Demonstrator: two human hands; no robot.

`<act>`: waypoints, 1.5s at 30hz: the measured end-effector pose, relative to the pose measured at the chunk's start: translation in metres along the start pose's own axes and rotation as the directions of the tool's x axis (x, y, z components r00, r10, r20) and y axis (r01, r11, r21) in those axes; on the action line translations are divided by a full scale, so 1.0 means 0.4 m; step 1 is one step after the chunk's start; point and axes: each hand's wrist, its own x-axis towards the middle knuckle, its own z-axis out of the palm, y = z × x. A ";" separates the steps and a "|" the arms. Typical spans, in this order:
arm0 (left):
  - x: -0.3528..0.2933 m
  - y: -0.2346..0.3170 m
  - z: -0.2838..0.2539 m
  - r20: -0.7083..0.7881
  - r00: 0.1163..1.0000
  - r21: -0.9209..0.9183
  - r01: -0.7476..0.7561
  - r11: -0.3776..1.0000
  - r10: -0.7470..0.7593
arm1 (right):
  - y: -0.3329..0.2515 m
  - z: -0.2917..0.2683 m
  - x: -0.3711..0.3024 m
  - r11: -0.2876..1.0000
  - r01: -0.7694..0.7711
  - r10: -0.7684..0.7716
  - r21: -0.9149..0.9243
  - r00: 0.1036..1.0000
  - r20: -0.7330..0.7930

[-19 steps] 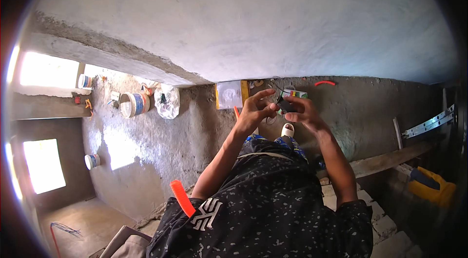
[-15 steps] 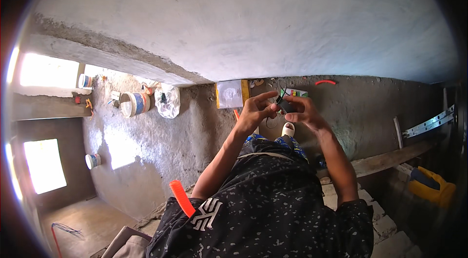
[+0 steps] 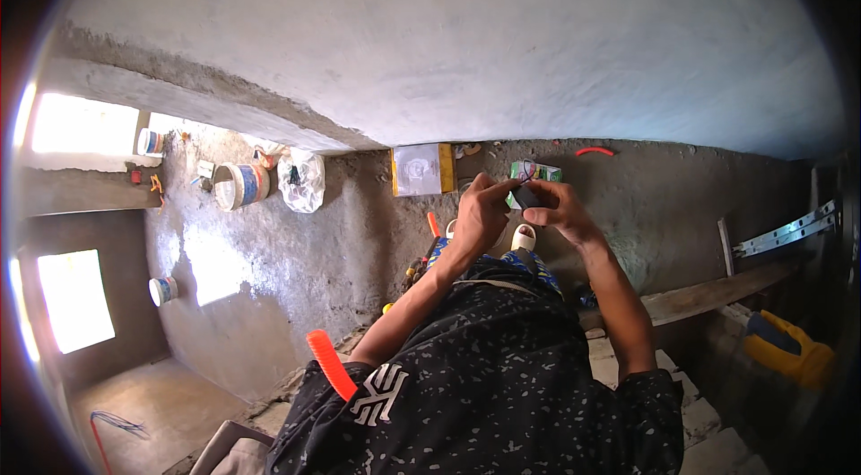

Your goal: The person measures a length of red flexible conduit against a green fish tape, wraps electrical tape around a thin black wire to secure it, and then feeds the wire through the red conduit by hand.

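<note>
In front of my waist, my right hand [image 3: 565, 213] holds a small black block-like piece [image 3: 526, 197] between thumb and fingers. A thin dark wire [image 3: 528, 166] loops up beside it. My left hand [image 3: 482, 213] is closed with the back of the hand showing, its fingertips meeting the left side of the black piece and the wire. The wire seems pinched there, though the left fingertips are partly hidden. Just behind the hands lies a green and white package [image 3: 544, 174] on the ground, partly covered by them.
A yellow-edged box [image 3: 421, 171] and a red tube piece [image 3: 594, 151] lie along the wall. A bucket [image 3: 240, 186] and plastic bag [image 3: 302, 182] are at left. An orange corrugated tube [image 3: 330, 366] rests against my shirt. A ladder [image 3: 787, 231] and yellow container [image 3: 789, 349] are at right.
My left hand has turned, its back now showing, and its fingers have drawn together at the black piece. The right hand keeps hold and has barely moved.
</note>
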 end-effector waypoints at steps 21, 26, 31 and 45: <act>0.027 0.016 -0.019 0.326 0.938 -0.592 0.298 0.749 -0.117 | 0.026 0.041 0.022 0.806 0.360 -0.361 0.469 0.928 -0.091; 0.045 -0.037 -0.026 0.032 0.998 -0.120 0.065 0.991 -0.062 | 0.048 0.058 0.007 0.902 -0.046 0.117 0.429 0.983 -0.141; 0.017 -0.048 -0.015 0.118 0.993 -0.277 0.023 0.961 0.011 | 0.092 -0.005 -0.010 0.859 -0.025 0.024 0.511 1.000 0.009; 0.055 -0.057 -0.016 0.247 0.940 -0.352 0.314 0.881 -0.236 | 0.086 0.002 0.069 0.924 -0.057 0.030 -0.379 0.997 -0.078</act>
